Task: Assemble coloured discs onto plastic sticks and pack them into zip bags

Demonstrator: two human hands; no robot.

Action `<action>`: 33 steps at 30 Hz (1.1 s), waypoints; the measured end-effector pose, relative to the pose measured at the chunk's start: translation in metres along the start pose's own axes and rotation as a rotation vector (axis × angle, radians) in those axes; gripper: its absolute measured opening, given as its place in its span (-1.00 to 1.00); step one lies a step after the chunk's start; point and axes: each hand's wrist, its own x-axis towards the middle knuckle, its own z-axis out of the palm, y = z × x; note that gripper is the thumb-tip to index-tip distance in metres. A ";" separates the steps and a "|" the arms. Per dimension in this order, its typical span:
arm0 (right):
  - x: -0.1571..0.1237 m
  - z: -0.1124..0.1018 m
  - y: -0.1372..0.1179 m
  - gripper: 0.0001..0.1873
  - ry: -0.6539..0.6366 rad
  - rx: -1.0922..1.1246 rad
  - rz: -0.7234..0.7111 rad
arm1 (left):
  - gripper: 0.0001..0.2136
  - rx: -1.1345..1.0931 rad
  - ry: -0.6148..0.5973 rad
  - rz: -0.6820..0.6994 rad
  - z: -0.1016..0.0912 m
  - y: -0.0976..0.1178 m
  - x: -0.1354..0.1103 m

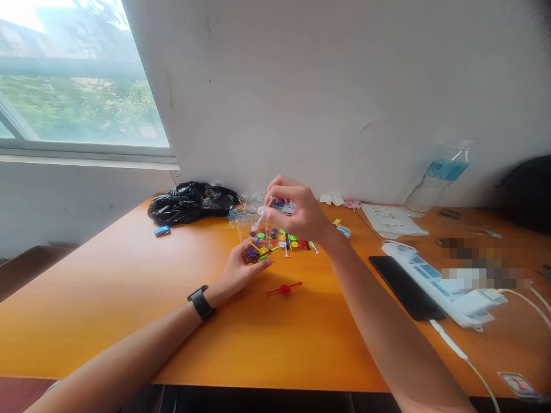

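My right hand (297, 211) is raised above the orange table (129, 298), its fingers pinched on a small white disc-and-stick piece (261, 213). My left hand (245, 265), with a black watch on the wrist, rests on the table and is closed on a few small coloured pieces (255, 256), purple and yellow-green among them. Just beyond both hands lies a pile of several coloured plastic discs and sticks (284, 238). A single red disc on a stick (284, 288) lies alone in front of the hands.
A crumpled black plastic bag (189, 202) lies at the back left, a small blue packet (162, 230) near it. To the right are a black phone (407, 287), a white power strip (439, 284) with cables, papers (390, 219) and a clear water bottle (437, 179) by the wall.
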 end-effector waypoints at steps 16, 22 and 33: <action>-0.005 -0.005 0.000 -0.83 -0.282 -0.090 0.116 | -0.61 0.060 -0.019 0.043 0.001 -0.002 0.000; -0.005 -0.005 0.002 -0.63 -0.374 -0.191 0.163 | -0.62 0.054 -0.023 0.044 0.001 -0.001 -0.001; -0.011 -0.013 0.007 -0.54 -0.616 -0.116 0.458 | -0.65 0.022 -0.049 0.055 0.002 0.001 -0.002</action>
